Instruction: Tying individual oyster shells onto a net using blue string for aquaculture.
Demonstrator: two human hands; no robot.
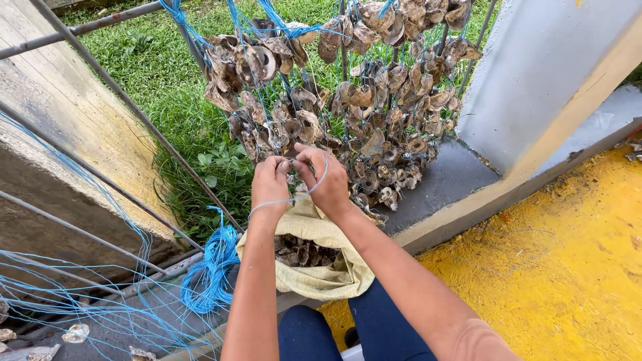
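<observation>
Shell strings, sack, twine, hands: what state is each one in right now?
Strung oyster shells: hanging in rows from the railing.
Sack: open, shells inside.
Bundle of blue twine: looped, hanging by the rail.
Left hand: pinching blue twine.
Right hand: pinching the same strand.
Loose shells: lying on the ground.

One package is in view: a soft, pale yellow woven sack (321, 277), sitting open low in the middle, just above the person's knees. Its rim is rolled down and crumpled. Dark shells (304, 253) fill its inside. No labels, signs or screens are visible.
</observation>
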